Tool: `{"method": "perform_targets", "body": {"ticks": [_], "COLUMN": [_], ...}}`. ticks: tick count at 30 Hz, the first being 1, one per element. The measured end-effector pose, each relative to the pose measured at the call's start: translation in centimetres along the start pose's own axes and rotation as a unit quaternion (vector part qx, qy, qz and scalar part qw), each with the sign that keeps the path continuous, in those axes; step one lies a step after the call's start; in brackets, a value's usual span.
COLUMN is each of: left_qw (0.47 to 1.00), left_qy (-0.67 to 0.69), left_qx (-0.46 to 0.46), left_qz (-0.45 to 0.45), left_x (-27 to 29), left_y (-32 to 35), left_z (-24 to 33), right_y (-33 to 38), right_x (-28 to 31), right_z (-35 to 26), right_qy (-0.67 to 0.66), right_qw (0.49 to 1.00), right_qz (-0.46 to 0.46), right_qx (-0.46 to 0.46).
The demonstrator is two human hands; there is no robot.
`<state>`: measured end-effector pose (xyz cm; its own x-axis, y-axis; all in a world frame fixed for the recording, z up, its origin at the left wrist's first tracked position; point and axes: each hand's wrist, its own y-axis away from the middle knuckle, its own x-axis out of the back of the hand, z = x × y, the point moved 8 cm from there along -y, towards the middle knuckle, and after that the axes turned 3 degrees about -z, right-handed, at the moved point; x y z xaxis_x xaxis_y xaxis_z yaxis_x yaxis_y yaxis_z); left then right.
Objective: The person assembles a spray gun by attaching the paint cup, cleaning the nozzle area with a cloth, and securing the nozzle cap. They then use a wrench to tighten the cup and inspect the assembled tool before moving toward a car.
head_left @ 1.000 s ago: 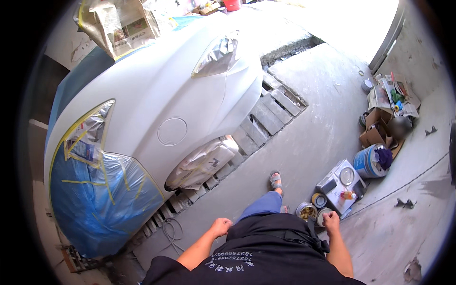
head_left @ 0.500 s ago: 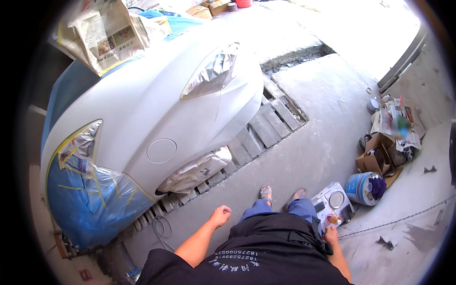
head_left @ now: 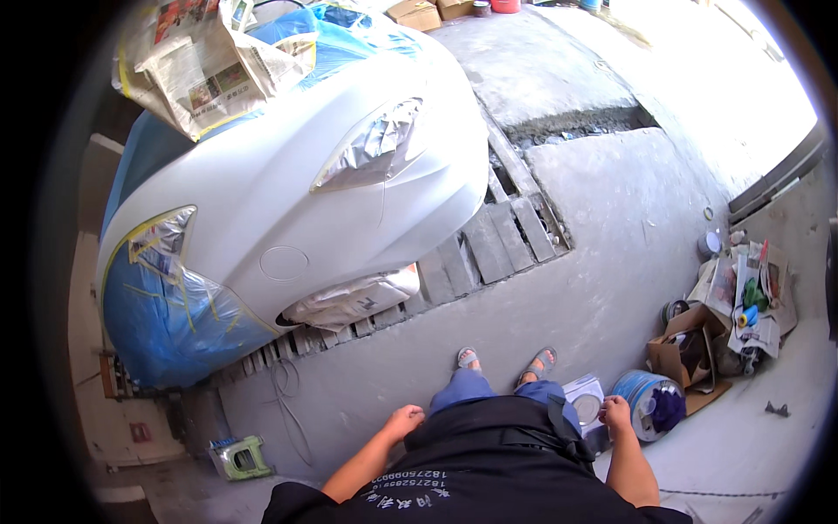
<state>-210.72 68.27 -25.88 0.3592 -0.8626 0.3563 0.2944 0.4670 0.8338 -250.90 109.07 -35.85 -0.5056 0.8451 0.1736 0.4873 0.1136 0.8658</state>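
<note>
My left hand hangs beside my left hip with its fingers loosely curled, and nothing shows in it. My right hand is held out by my right hip, fingers curled in; whether they hold anything is hidden. Nearest to it are a white box with a round lid on top and a blue-and-white bucket with a purple cloth at its mouth. Ahead to the left stands a white car body, its lamp openings masked with foil, apart from both hands.
Blue plastic film and newspaper cover parts of the car. A slatted floor grate runs below its front. At the right are an open cardboard box and papers. A cable and green stool-like object lie lower left.
My view has shifted, bringing the green object in at lower left. My feet now stand further apart. My right hand has risen from below the white box to between it and the bucket.
</note>
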Motion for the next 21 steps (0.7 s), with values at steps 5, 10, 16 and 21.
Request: {"method": "perform_targets", "body": {"ticks": [5,10,16,21], "left_qw": [0.997,0.996,0.995,0.995], "left_qy": [0.078,0.071,0.027,0.043], "left_qx": [-0.004,0.005,0.002,-0.019], "left_qz": [0.024,0.045,0.096,0.09], "left_x": [-2.4,-3.8,-4.9,-5.2], "left_y": [1.4,1.4,0.4,1.1], "left_z": [3.7,1.1,-2.4,1.3], "right_y": [-2.5,-3.2,-2.6,-1.7], "right_x": [1.6,-1.8,-2.3,-0.5], "right_z": [-4.2,-4.7,-7.0,-10.3], "right_qy": [0.029,0.063,0.21,0.226], "right_qw": [0.999,0.995,0.971,0.968], "right_qz": [-0.012,-0.075,-0.103,-0.09], "right_qx": [0.023,0.014,0.041,0.053]}}
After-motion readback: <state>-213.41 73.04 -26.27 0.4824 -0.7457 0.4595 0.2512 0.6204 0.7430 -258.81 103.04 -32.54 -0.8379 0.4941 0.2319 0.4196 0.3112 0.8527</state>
